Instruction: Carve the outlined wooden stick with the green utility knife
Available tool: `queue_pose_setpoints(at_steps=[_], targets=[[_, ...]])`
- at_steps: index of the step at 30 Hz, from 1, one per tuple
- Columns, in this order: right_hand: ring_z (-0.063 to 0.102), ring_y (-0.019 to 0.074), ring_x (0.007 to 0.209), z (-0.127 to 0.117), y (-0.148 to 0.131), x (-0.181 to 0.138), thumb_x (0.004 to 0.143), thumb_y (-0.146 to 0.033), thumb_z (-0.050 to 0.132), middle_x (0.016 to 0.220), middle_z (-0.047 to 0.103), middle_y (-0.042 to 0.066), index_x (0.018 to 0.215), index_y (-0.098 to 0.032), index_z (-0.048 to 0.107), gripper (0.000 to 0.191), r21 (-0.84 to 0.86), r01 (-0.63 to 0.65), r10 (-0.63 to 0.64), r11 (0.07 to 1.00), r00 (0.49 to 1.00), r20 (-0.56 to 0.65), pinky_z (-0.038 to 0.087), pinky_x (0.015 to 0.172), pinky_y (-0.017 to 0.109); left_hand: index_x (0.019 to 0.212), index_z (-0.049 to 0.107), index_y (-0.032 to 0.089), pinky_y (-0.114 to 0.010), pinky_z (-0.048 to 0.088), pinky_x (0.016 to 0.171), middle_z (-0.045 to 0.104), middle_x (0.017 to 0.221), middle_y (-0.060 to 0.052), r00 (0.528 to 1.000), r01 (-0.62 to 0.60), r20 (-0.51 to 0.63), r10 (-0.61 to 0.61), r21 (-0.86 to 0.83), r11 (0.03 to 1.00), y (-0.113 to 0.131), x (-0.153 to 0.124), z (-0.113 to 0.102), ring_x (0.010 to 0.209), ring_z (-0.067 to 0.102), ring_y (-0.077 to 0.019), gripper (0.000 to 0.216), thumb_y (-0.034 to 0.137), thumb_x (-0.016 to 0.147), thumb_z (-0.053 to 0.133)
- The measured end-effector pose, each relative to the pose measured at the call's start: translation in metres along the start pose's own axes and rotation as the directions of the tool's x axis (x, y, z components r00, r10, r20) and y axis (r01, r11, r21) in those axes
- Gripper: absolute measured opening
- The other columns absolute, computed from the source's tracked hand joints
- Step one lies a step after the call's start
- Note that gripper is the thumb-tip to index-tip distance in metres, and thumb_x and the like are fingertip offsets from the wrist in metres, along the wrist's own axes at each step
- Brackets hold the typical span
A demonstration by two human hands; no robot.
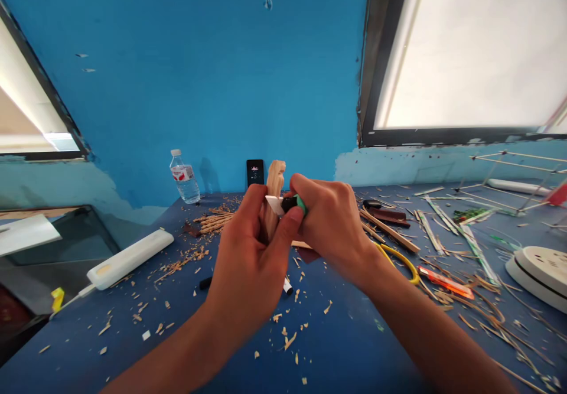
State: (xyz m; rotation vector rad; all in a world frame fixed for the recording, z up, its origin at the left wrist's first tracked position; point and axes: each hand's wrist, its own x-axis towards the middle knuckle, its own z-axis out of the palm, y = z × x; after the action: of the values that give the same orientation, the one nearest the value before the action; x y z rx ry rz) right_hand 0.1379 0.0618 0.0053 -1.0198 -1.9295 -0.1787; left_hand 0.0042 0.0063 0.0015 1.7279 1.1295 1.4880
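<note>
A pale, partly carved piece of wood [277, 176] stands upright in my left hand [250, 252], whose fingers and thumb wrap round its lower part. My right hand [330, 214] is closed on the green and black handle of a carving knife [290, 204]. The knife's short blade points left and lies against the near face of the wood, just above my left thumb. The wood's lower end is hidden by my left hand. Wood shavings [290, 341] are scattered on the blue table [345, 347] below.
A water bottle [183, 178] and a phone [255, 172] stand by the blue wall. At left lies a white power strip [130, 258]. To the right are yellow-handled scissors [410, 264], an orange cutter [445, 282], wood strips [392, 228], a white round device [540, 276] and a stick frame [522, 160].
</note>
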Motion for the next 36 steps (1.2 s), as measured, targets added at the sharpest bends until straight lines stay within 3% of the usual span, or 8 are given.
queue_pose_setpoints(at_steps=[4, 12, 20, 23, 27, 32, 34, 36], targets=[[0.011, 0.0105, 0.053, 0.009, 0.005, 0.003, 0.08, -0.018, 0.062, 0.053, 0.038, -0.006, 0.067, -0.024, 0.04, 0.026, -0.082, -0.035, 0.034, 0.996, 0.999, -0.006, 0.014, 0.055, 0.033, 0.085, 0.048, 0.026, -0.018, 0.029, 0.039, 0.042, 0.063, 0.011, 0.997, 0.078, 0.004, -0.078, -0.101, 0.992, -0.01, 0.006, 0.004, 0.044, 0.034, -0.0044, 0.027, 0.037, 0.097, 0.07], [0.016, 0.0112, 0.055, 0.026, 0.015, 0.004, 0.083, -0.012, 0.058, 0.061, 0.044, -0.004, 0.077, -0.022, 0.054, 0.012, -0.142, -0.087, 0.085, 0.986, 0.996, -0.027, 0.015, 0.059, 0.034, 0.08, 0.045, 0.025, -0.017, 0.023, 0.034, 0.034, 0.052, 0.013, 0.991, 0.133, 0.001, -0.135, -0.171, 0.976, -0.025, 0.02, 0.011, 0.036, 0.025, -0.0023, 0.034, 0.044, 0.1, 0.064], [0.026, 0.0107, 0.058, 0.014, 0.035, 0.013, 0.075, -0.023, 0.064, 0.062, 0.038, -0.007, 0.072, -0.024, 0.045, 0.019, 0.148, 0.137, -0.15, 0.979, 0.985, 0.086, 0.021, 0.056, 0.029, 0.091, 0.055, 0.027, -0.014, 0.026, 0.036, 0.033, 0.058, 0.012, 0.984, 0.156, 0.119, -0.136, -0.186, 0.97, -0.019, 0.017, 0.001, 0.04, 0.026, -0.0021, 0.023, 0.04, 0.093, 0.074], [0.03, 0.01, 0.06, 0.007, 0.035, 0.013, 0.077, -0.023, 0.063, 0.062, 0.036, -0.007, 0.073, -0.022, 0.052, 0.012, 0.239, 0.166, -0.187, 0.957, 0.98, 0.068, 0.026, 0.056, 0.026, 0.094, 0.057, 0.027, -0.016, 0.031, 0.039, 0.041, 0.063, 0.009, 0.973, 0.167, 0.203, -0.108, -0.299, 0.94, -0.01, 0.011, -0.004, 0.044, 0.034, -0.0046, 0.01, 0.034, 0.098, 0.063], [0.025, 0.0096, 0.06, 0.0, 0.037, 0.013, 0.076, -0.019, 0.063, 0.061, 0.031, -0.009, 0.075, -0.02, 0.06, 0.003, 0.321, 0.211, -0.244, 0.923, 0.968, 0.064, 0.03, 0.055, 0.022, 0.088, 0.058, 0.024, -0.018, 0.03, 0.038, 0.049, 0.069, 0.006, 0.967, 0.208, 0.225, -0.116, -0.447, 0.87, -0.002, 0.009, -0.003, 0.043, 0.037, -0.0055, 0.019, 0.031, 0.103, 0.049], [0.025, 0.0088, 0.058, -0.003, 0.035, 0.013, 0.072, -0.014, 0.063, 0.059, 0.029, -0.009, 0.069, -0.02, 0.058, 0.008, 0.34, 0.221, -0.25, 0.914, 0.967, 0.042, 0.029, 0.053, 0.022, 0.095, 0.059, 0.027, -0.014, 0.029, 0.038, 0.042, 0.065, 0.008, 0.972, 0.176, 0.216, -0.091, -0.418, 0.891, -0.004, 0.008, 0.0, 0.045, 0.034, -0.0051, 0.017, 0.04, 0.104, 0.055], [0.025, 0.0088, 0.058, -0.004, 0.031, 0.012, 0.072, -0.013, 0.064, 0.058, 0.032, -0.009, 0.069, -0.019, 0.058, 0.009, 0.317, 0.195, -0.21, 0.928, 0.978, 0.011, 0.028, 0.052, 0.023, 0.096, 0.059, 0.027, -0.014, 0.028, 0.038, 0.041, 0.063, 0.008, 0.986, 0.103, 0.161, -0.045, -0.37, 0.923, -0.008, 0.006, -0.001, 0.044, 0.032, -0.0048, 0.019, 0.041, 0.106, 0.052], [0.028, 0.0079, 0.055, -0.007, 0.028, 0.011, 0.073, -0.013, 0.063, 0.056, 0.035, -0.009, 0.069, -0.019, 0.06, 0.008, 0.369, 0.147, -0.186, 0.918, 0.98, 0.071, 0.028, 0.05, 0.023, 0.097, 0.06, 0.027, -0.015, 0.027, 0.038, 0.041, 0.061, 0.009, 0.993, 0.014, 0.119, 0.022, -0.293, 0.956, -0.011, 0.005, -0.002, 0.044, 0.031, -0.005, 0.02, 0.04, 0.108, 0.049]])
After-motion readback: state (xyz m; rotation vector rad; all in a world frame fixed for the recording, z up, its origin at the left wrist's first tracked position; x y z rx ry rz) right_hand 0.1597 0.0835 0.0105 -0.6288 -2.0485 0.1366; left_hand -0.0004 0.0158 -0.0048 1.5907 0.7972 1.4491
